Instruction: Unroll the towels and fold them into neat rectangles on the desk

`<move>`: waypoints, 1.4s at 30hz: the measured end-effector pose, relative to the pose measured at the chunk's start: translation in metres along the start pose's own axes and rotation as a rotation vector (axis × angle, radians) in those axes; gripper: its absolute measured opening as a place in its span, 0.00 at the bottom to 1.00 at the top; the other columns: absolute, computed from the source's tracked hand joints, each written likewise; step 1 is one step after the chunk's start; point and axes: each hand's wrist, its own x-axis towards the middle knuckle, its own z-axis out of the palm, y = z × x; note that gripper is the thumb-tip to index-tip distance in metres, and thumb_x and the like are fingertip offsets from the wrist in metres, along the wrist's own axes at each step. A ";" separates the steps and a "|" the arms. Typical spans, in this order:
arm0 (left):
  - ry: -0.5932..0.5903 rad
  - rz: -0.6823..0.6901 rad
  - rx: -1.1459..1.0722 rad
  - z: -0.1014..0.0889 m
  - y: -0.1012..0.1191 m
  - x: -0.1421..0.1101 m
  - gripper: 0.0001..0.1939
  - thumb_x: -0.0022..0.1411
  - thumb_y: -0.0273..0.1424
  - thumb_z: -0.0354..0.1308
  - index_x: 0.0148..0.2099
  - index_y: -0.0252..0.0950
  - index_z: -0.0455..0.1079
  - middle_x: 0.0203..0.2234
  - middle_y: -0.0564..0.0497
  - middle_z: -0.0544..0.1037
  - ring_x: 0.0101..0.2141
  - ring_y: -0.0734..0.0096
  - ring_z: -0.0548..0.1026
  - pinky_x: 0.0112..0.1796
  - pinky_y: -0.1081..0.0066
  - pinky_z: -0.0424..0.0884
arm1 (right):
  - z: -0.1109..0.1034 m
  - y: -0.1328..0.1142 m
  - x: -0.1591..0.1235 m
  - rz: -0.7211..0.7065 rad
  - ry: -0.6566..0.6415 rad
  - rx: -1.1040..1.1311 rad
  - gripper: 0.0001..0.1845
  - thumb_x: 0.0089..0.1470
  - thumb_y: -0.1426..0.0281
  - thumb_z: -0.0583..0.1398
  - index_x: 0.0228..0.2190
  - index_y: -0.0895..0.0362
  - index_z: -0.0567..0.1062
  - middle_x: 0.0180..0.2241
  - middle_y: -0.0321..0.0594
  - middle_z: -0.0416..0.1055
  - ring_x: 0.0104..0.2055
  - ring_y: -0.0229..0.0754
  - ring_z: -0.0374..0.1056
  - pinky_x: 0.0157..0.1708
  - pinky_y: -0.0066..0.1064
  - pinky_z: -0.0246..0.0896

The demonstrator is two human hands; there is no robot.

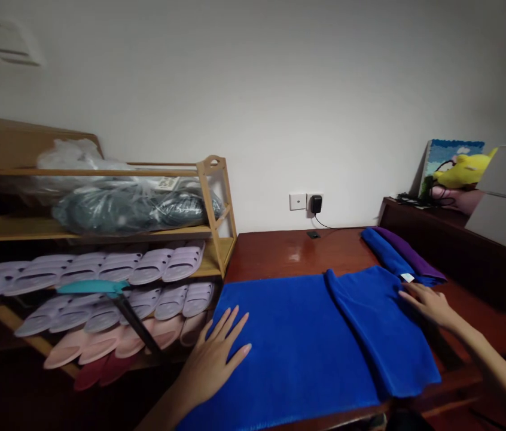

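A bright blue towel (298, 341) lies spread on a dark red wooden table (289, 251), its right part folded over into a second layer (378, 323). My left hand (215, 356) rests flat on the towel's left edge, fingers stretched out and apart. My right hand (427, 302) lies at the folded layer's far right corner, fingers extended and touching the cloth near a small white label (407, 277). Neither hand holds anything.
Folded blue and purple towels (403, 254) lie at the table's back right. A wooden shoe rack (215, 209) with several lilac and pink slippers and bagged items stands left. A wall socket with a plugged charger (316, 204) is behind. A yellow plush toy (462, 170) sits on a dark cabinet at right.
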 end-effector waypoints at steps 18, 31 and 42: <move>0.019 -0.001 -0.005 -0.003 0.000 0.001 0.29 0.65 0.49 0.45 0.66 0.51 0.51 0.63 0.51 0.56 0.61 0.55 0.56 0.57 0.52 0.53 | 0.005 0.032 0.064 0.290 0.170 -0.074 0.36 0.57 0.50 0.41 0.57 0.58 0.64 0.58 0.55 0.58 0.62 0.61 0.50 0.51 0.64 0.46; 0.005 0.069 0.017 -0.002 -0.011 0.003 0.30 0.65 0.50 0.44 0.67 0.51 0.48 0.63 0.52 0.56 0.61 0.56 0.56 0.56 0.52 0.56 | 0.031 -0.049 -0.024 -0.028 0.007 0.011 0.40 0.54 0.42 0.43 0.63 0.47 0.51 0.66 0.42 0.38 0.67 0.51 0.34 0.60 0.53 0.36; 0.027 0.091 0.005 0.005 -0.018 0.003 0.31 0.65 0.50 0.45 0.67 0.52 0.47 0.63 0.52 0.54 0.61 0.55 0.55 0.56 0.51 0.55 | 0.008 0.015 -0.044 0.255 0.098 -0.050 0.41 0.50 0.41 0.45 0.57 0.52 0.63 0.61 0.50 0.55 0.61 0.60 0.52 0.53 0.59 0.50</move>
